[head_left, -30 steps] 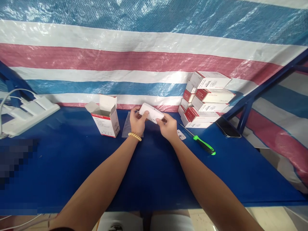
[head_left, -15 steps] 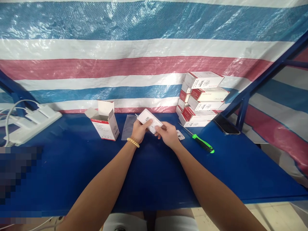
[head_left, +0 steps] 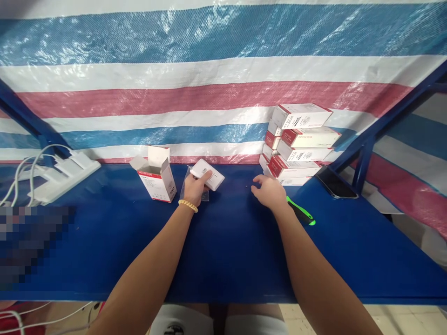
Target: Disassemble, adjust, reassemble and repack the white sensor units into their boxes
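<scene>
My left hand (head_left: 196, 187) is closed around a flat white detector (head_left: 210, 176), its thumb lying across the top face. Under that hand, a clear plastic bag (head_left: 205, 196) rests on the blue table. My right hand (head_left: 268, 190) holds nothing; its fingers are apart and slightly curled above the table. A tiny speck-like object (head_left: 246, 186) lies just left of those fingers. Partly covered by my right hand and wrist is a screwdriver with a green and black handle (head_left: 303, 213); its shaft is hidden.
An opened white-and-red carton (head_left: 155, 185) stands left of my left hand. Several similar boxes (head_left: 296, 156) are stacked at the back right, beside a dark phone (head_left: 337, 182). A white power strip (head_left: 66, 179) with cables lies at the left. Striped sheeting (head_left: 209, 102) hangs behind.
My right hand has let go of the white detector and moved right, over the screwdriver's shaft and the small card. My left hand keeps the detector and has shifted slightly left.
</scene>
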A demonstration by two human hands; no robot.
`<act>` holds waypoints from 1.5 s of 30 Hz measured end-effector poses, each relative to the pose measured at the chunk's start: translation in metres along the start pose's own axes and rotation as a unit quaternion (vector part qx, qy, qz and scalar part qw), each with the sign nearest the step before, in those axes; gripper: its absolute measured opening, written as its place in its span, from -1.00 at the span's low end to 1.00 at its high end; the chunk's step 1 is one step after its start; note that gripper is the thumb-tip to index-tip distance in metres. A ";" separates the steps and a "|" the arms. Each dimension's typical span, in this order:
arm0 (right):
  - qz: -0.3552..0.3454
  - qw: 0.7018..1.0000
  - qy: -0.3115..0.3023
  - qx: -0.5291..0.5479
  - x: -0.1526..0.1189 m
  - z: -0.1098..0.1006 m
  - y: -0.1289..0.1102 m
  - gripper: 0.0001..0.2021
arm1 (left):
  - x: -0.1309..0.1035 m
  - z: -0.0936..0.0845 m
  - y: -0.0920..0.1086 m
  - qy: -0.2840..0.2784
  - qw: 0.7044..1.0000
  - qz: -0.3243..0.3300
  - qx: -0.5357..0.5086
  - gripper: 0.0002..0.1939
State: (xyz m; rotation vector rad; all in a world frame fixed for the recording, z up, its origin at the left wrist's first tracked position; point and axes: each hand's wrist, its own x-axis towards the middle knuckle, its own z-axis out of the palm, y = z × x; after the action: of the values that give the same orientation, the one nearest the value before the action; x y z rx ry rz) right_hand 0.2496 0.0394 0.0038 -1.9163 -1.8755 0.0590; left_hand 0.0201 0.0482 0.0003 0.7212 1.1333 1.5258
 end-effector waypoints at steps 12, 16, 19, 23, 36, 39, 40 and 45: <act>-0.122 0.992 0.011 0.007 -0.001 0.025 -0.004 -0.77 | -0.002 0.006 0.001 0.013 0.995 -0.078 -0.058 -0.67; -0.146 0.965 0.030 0.214 -0.012 0.020 -0.022 -0.82 | -0.003 0.008 0.000 0.020 0.990 -0.120 -0.075 -0.73; -0.122 0.921 -0.008 0.371 -0.023 0.020 -0.039 -0.88 | -0.004 0.008 -0.001 0.005 0.989 -0.127 -0.079 -0.72; -0.075 0.866 -0.050 0.492 -0.028 0.022 -0.051 -0.88 | -0.008 0.011 -0.003 -0.028 0.987 -0.135 -0.077 -0.74; -0.101 0.898 -0.027 0.428 -0.026 0.025 -0.046 -0.88 | -0.017 0.020 -0.006 -0.029 0.987 -0.140 -0.076 -0.74; -0.115 0.897 -0.008 0.428 -0.026 0.028 -0.046 -0.88 | -0.019 0.022 -0.007 -0.028 0.988 -0.134 -0.074 -0.74; -0.120 0.895 0.001 0.429 -0.026 0.028 -0.046 -0.88 | -0.020 0.022 -0.007 -0.028 0.988 -0.133 -0.074 -0.74; -0.133 0.885 0.032 0.446 -0.024 0.027 -0.048 -0.87 | -0.028 0.029 -0.003 -0.012 0.987 -0.140 -0.072 -0.70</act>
State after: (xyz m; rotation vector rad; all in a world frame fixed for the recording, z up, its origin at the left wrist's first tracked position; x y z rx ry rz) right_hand 0.1942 0.0222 -0.0104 -1.0107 -1.6145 0.6434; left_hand 0.0541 0.0295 0.0110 0.4597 1.0470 1.3395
